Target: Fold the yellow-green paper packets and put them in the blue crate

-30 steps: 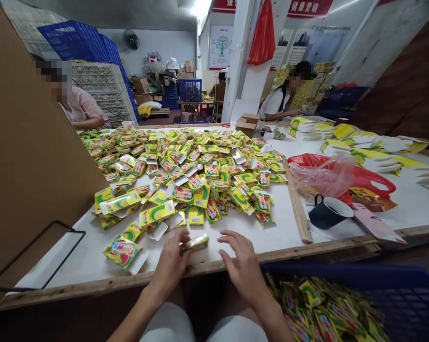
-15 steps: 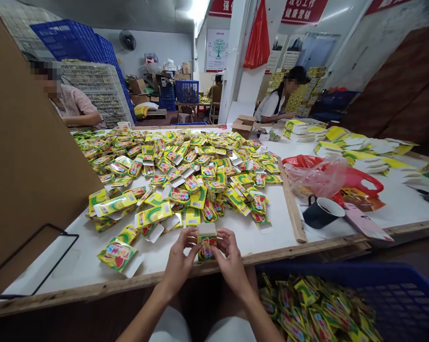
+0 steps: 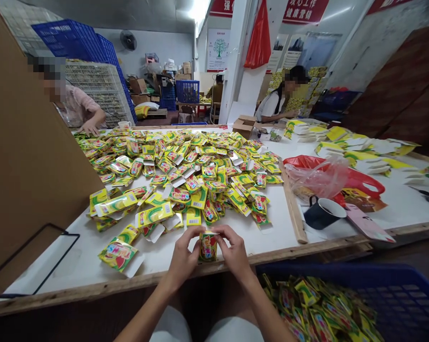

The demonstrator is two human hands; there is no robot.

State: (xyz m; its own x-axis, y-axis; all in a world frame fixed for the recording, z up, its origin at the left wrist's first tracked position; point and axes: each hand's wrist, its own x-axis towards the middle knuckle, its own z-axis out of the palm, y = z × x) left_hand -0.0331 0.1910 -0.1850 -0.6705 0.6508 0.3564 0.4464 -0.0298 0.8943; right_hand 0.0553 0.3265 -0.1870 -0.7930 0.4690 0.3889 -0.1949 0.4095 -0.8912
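Holding one small printed carton [image 3: 208,246] between both hands, just over the near edge of the table [image 3: 271,240], roughly mid-way along that edge. Carton is standing upright, long axis running vertical, printed face pointing back at the wearer. Left hand [image 3: 183,259] is coming in from the carton's left side and right hand [image 3: 234,254] from its right, so both are equally near and it is sitting dead centre between them. Left fingers [image 3: 193,236] and right fingers [image 3: 224,232] are curling over the top end and closing on it; thumbs look to be bracing the side walls, though the exact contact is hidden. Wrists are lying low, forearms converging from below the table edge. Pile of flat cartons [image 3: 185,171] is spreading toward the far edge, well apart from the hands, and one loose flat carton [image 3: 119,254] is lying near the left hand. Blue crate [image 3: 395,294], holding more cartons, is sitting below the near right corner. Black mug [image 3: 323,213] is sitting just beyond the wooden strip [image 3: 291,204] on the right.
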